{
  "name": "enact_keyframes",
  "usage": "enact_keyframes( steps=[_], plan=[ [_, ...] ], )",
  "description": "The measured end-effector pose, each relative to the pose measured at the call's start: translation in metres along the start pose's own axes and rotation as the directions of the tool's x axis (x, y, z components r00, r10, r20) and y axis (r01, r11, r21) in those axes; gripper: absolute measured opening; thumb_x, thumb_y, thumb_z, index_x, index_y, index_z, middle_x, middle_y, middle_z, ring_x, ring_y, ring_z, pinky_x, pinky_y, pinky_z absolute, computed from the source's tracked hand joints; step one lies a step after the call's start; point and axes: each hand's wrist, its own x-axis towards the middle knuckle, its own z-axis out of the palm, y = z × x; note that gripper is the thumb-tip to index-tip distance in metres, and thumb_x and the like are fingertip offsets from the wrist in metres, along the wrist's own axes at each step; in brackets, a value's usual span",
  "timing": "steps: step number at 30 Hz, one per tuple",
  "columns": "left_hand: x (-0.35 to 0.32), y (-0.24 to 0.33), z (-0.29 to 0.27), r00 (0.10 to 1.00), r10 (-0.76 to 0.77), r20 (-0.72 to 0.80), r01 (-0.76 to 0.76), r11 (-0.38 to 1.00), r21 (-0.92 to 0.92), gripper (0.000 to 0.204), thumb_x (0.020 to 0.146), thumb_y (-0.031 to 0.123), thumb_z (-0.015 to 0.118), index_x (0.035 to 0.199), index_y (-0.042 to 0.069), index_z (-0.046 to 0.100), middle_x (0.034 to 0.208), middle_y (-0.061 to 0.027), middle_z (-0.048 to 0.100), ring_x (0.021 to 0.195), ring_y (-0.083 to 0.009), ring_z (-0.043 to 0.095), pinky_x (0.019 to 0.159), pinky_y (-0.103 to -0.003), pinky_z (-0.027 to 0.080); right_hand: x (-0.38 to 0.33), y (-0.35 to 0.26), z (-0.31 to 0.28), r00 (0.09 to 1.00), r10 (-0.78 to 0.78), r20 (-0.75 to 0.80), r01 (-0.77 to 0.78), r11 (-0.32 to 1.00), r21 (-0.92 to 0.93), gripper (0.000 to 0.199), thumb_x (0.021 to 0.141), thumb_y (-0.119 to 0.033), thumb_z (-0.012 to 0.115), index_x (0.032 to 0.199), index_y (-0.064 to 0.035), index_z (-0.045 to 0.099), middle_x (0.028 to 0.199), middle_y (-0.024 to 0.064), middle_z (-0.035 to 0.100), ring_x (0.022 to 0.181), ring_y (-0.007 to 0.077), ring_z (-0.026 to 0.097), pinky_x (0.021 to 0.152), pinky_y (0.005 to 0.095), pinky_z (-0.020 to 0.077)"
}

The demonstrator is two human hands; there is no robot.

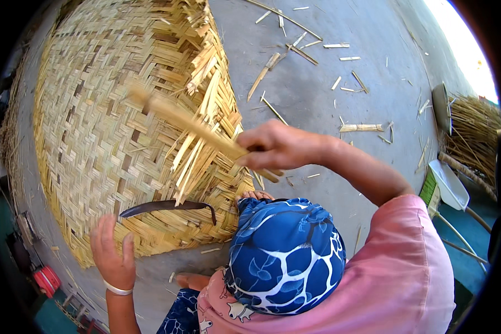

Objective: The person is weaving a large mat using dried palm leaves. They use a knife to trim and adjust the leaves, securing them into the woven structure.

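Observation:
My right hand (270, 146) is closed round a pale wooden stick (197, 127), raised over the edge of a woven straw-coloured mat (89, 111); the stick's far end is blurred. Under it, loose flat strips (197, 158) fan out from the mat's folded edge. On the mat's near part lies a dark curved blade (167, 206), its hooked end toward my body. My left hand (114, 250), with a pale bracelet at the wrist, is open at the mat's near left, fingers stretched out beside the blade's tip. It holds nothing.
Cut strip pieces (362, 127) are scattered over the grey floor (317, 94). At the right stand a bundle of dry stalks (473, 133), a white dustpan (450, 183) and a green broom head (430, 192). A red object (47, 280) sits at the lower left.

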Motion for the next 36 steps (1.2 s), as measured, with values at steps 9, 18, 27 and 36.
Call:
enact_keyframes(
  steps=[9,18,27,36],
  plan=[
    [0.014,0.036,-0.018,0.969,0.124,0.216,-0.137,0.989,0.048,0.021,0.083,0.022,0.067,0.097,0.007,0.062,0.079,-0.0105,0.064,0.075,-0.0307,0.062,0.07,-0.042,0.048,0.078,-0.09,0.07,0.808,-0.273,0.521,0.584,0.483,-0.652,0.014,0.08,-0.021,0.056,0.081,-0.0076,0.062,0.07,0.0107,0.065,0.069,0.032,0.067,0.058,0.043,0.0532],
    [-0.005,0.005,0.038,0.948,-0.088,0.307,0.113,0.992,-0.063,0.024,0.091,0.025,0.058,0.077,0.006,0.056,0.067,-0.0186,0.06,0.063,-0.0409,0.059,0.055,-0.049,0.045,0.088,-0.071,0.132,0.884,-0.011,0.467,0.367,0.635,-0.68,0.016,0.078,-0.022,0.059,0.082,-0.0079,0.065,0.071,0.0141,0.066,0.071,0.0342,0.067,0.059,0.0454,0.0529],
    [-0.054,-0.044,0.034,0.922,-0.112,0.371,0.176,0.974,-0.143,0.015,0.086,0.02,0.058,0.08,0.007,0.06,0.074,-0.0158,0.06,0.076,-0.0372,0.058,0.068,-0.048,0.046,0.133,-0.09,0.133,0.793,0.038,0.608,0.541,0.414,-0.732,0.014,0.08,-0.021,0.058,0.08,-0.0108,0.067,0.073,0.0109,0.068,0.073,0.0318,0.068,0.059,0.0432,0.0537],
    [-0.123,-0.121,0.082,0.841,-0.355,0.409,0.459,0.868,-0.191,0.016,0.078,0.02,0.068,0.079,0.004,0.062,0.075,-0.0175,0.062,0.07,-0.0357,0.063,0.063,-0.045,0.048,0.165,-0.152,0.185,0.611,-0.466,0.64,0.742,0.055,-0.668,0.022,0.072,-0.018,0.063,0.091,-0.0098,0.058,0.088,0.0045,0.055,0.081,0.0201,0.059,0.066,0.0339,0.0489]
  ],
)
